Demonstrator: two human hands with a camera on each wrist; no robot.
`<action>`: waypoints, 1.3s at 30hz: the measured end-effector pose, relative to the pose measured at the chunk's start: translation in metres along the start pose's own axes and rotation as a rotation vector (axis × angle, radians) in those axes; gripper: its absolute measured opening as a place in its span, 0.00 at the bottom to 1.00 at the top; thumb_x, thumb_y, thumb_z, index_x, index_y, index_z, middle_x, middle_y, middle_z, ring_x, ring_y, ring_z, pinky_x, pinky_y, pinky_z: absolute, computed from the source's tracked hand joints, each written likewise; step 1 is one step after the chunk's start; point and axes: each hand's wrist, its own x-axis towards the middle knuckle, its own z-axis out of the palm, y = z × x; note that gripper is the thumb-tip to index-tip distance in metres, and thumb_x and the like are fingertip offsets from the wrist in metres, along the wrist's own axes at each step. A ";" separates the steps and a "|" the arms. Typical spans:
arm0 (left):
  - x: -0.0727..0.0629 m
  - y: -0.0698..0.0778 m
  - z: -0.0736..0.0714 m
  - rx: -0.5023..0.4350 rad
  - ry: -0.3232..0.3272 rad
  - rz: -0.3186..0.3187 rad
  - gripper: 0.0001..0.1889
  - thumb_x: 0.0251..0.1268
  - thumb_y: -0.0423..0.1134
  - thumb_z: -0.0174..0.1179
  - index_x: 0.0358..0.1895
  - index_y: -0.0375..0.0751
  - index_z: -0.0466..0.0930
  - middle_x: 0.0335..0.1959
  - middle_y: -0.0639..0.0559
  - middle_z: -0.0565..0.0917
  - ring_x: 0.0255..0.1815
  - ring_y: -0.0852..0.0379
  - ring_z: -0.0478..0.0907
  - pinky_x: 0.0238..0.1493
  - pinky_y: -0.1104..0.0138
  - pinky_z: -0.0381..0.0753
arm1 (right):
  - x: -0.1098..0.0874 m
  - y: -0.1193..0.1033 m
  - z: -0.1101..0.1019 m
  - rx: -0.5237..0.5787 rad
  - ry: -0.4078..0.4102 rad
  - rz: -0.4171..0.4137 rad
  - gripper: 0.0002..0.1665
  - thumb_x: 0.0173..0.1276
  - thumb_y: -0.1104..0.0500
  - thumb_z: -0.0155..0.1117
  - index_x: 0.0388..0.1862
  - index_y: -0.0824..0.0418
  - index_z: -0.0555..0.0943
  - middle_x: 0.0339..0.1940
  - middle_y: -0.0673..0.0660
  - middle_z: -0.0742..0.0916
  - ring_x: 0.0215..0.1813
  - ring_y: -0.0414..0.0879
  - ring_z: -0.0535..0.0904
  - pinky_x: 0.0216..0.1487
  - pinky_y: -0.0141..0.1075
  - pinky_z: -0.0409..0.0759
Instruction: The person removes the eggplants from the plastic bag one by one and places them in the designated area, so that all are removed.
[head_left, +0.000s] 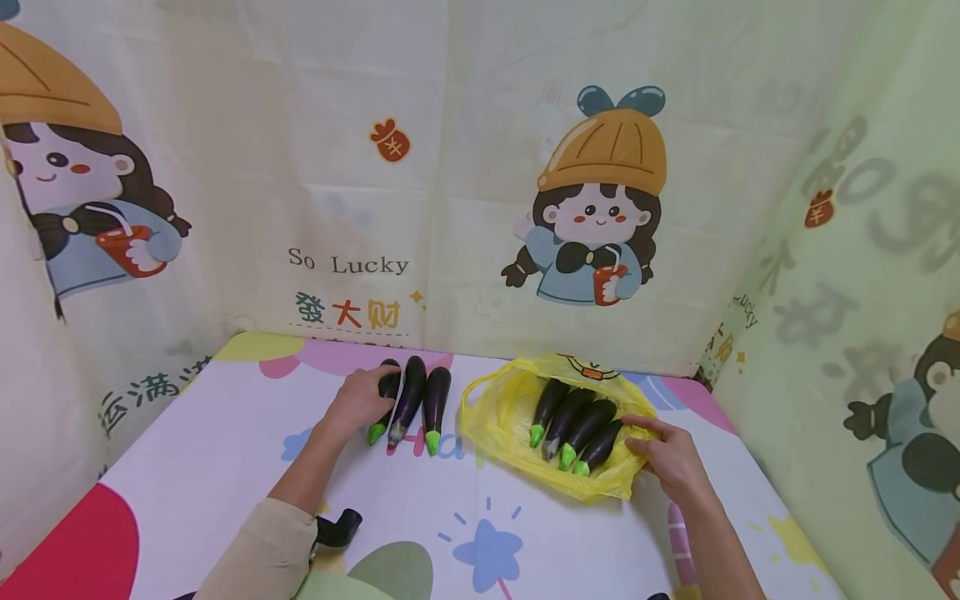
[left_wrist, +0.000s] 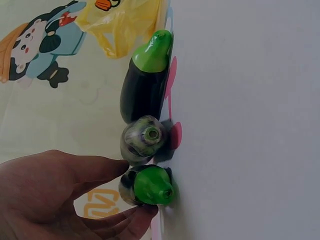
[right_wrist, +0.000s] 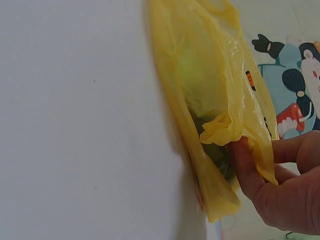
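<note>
Three dark purple eggplants lie side by side left of the bag in the head view. My left hand [head_left: 365,400] has its thumb and fingers around the leftmost eggplant [head_left: 377,431], whose green cap [left_wrist: 154,184] faces the left wrist camera. Beside it lie the middle eggplant [head_left: 407,400], with a dull greyish end, and the right eggplant [head_left: 437,404]. A yellow plastic bag [head_left: 498,417] lies with its mouth spread, several eggplants [head_left: 588,429] inside. At the bag's right edge, my right hand [head_left: 671,454] pinches the thin plastic [right_wrist: 255,155], fingertips partly hidden by it.
The table [head_left: 285,550] carries a white cloth with coloured prints. Behind it and at both sides hang printed cloth walls [head_left: 465,208]. A small black object [head_left: 339,529] shows by the left sleeve [head_left: 262,546].
</note>
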 end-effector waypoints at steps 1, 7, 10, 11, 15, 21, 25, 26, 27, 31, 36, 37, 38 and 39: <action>0.000 0.000 0.000 0.002 0.000 -0.001 0.30 0.68 0.31 0.61 0.74 0.38 0.72 0.67 0.24 0.74 0.66 0.29 0.71 0.60 0.37 0.79 | 0.000 0.000 0.000 0.001 0.001 0.000 0.28 0.77 0.65 0.59 0.74 0.68 0.73 0.77 0.69 0.67 0.45 0.42 0.81 0.44 0.29 0.84; 0.002 -0.001 0.001 -0.009 0.003 0.011 0.30 0.68 0.31 0.61 0.74 0.37 0.72 0.68 0.27 0.76 0.67 0.30 0.74 0.62 0.40 0.80 | -0.001 0.000 0.000 0.006 0.001 0.001 0.28 0.77 0.65 0.59 0.74 0.68 0.73 0.77 0.69 0.67 0.45 0.42 0.82 0.44 0.29 0.85; 0.003 -0.001 0.001 -0.017 0.003 0.016 0.30 0.68 0.31 0.61 0.74 0.36 0.72 0.69 0.27 0.76 0.68 0.29 0.74 0.62 0.40 0.80 | -0.002 -0.001 0.000 0.005 0.001 -0.002 0.28 0.78 0.65 0.59 0.74 0.68 0.72 0.77 0.70 0.67 0.44 0.42 0.82 0.44 0.29 0.85; 0.003 -0.001 0.002 -0.020 0.002 0.014 0.30 0.68 0.31 0.61 0.74 0.36 0.71 0.69 0.27 0.75 0.68 0.29 0.73 0.62 0.40 0.80 | -0.002 -0.001 0.000 0.006 0.001 -0.004 0.28 0.77 0.65 0.59 0.74 0.68 0.72 0.77 0.70 0.67 0.44 0.41 0.82 0.44 0.29 0.85; 0.002 -0.002 0.003 -0.023 0.003 0.013 0.30 0.68 0.31 0.61 0.74 0.35 0.72 0.69 0.27 0.75 0.68 0.29 0.74 0.63 0.40 0.79 | -0.002 -0.002 0.000 0.007 -0.003 -0.007 0.28 0.77 0.65 0.59 0.74 0.68 0.72 0.77 0.70 0.67 0.44 0.41 0.82 0.44 0.29 0.85; 0.001 -0.002 0.005 -0.027 -0.002 0.005 0.30 0.68 0.31 0.61 0.74 0.37 0.71 0.70 0.27 0.75 0.68 0.29 0.73 0.62 0.39 0.79 | -0.003 -0.001 0.001 0.000 0.000 -0.003 0.28 0.77 0.65 0.60 0.74 0.68 0.73 0.76 0.70 0.68 0.44 0.42 0.81 0.44 0.30 0.85; 0.001 -0.002 0.005 -0.023 -0.005 -0.001 0.30 0.69 0.32 0.61 0.75 0.38 0.70 0.70 0.27 0.75 0.68 0.29 0.74 0.62 0.38 0.79 | -0.003 0.001 0.001 -0.001 0.004 -0.005 0.28 0.77 0.65 0.60 0.74 0.69 0.73 0.76 0.70 0.68 0.43 0.42 0.81 0.44 0.30 0.85; 0.001 -0.002 0.005 -0.022 -0.006 -0.003 0.30 0.69 0.32 0.61 0.75 0.38 0.70 0.70 0.27 0.75 0.68 0.29 0.74 0.62 0.38 0.79 | -0.003 0.001 0.001 0.000 0.003 -0.006 0.28 0.77 0.65 0.60 0.74 0.69 0.73 0.76 0.70 0.68 0.43 0.42 0.81 0.44 0.30 0.85; 0.002 -0.002 0.005 -0.019 -0.006 -0.002 0.30 0.69 0.32 0.61 0.75 0.38 0.70 0.70 0.27 0.75 0.68 0.29 0.74 0.62 0.38 0.79 | -0.003 0.001 0.001 0.002 0.003 -0.006 0.28 0.77 0.65 0.60 0.74 0.69 0.73 0.76 0.70 0.68 0.43 0.42 0.81 0.44 0.30 0.85; 0.001 -0.001 0.003 -0.008 -0.003 0.001 0.30 0.70 0.33 0.61 0.75 0.37 0.70 0.68 0.26 0.76 0.65 0.29 0.75 0.60 0.39 0.80 | -0.003 0.001 0.001 0.007 0.003 -0.008 0.28 0.77 0.65 0.60 0.74 0.69 0.73 0.76 0.69 0.68 0.43 0.42 0.81 0.44 0.30 0.85; 0.000 0.001 0.000 -0.004 0.030 0.000 0.30 0.69 0.34 0.62 0.75 0.38 0.71 0.61 0.25 0.75 0.58 0.32 0.74 0.53 0.42 0.85 | -0.002 0.000 0.001 0.001 0.002 -0.009 0.28 0.77 0.65 0.60 0.74 0.69 0.73 0.76 0.70 0.68 0.43 0.42 0.81 0.44 0.30 0.85; 0.000 0.001 -0.001 -0.007 0.039 0.001 0.30 0.70 0.35 0.62 0.74 0.39 0.71 0.60 0.26 0.75 0.57 0.33 0.74 0.52 0.43 0.86 | -0.002 0.000 0.001 0.001 0.003 -0.010 0.28 0.77 0.65 0.60 0.73 0.69 0.73 0.75 0.70 0.69 0.43 0.42 0.81 0.44 0.30 0.85; 0.000 0.002 -0.001 -0.010 0.049 0.007 0.29 0.70 0.35 0.62 0.74 0.39 0.71 0.59 0.26 0.74 0.56 0.34 0.74 0.52 0.44 0.86 | -0.001 0.000 0.001 0.001 0.003 -0.011 0.28 0.77 0.65 0.60 0.73 0.69 0.73 0.75 0.70 0.69 0.43 0.42 0.81 0.44 0.30 0.85; 0.000 0.003 -0.002 -0.014 0.059 0.011 0.29 0.70 0.35 0.62 0.74 0.39 0.72 0.59 0.27 0.74 0.55 0.34 0.74 0.51 0.44 0.86 | -0.001 -0.001 0.001 0.000 0.004 -0.013 0.28 0.77 0.65 0.60 0.73 0.69 0.73 0.75 0.70 0.69 0.43 0.42 0.81 0.43 0.30 0.85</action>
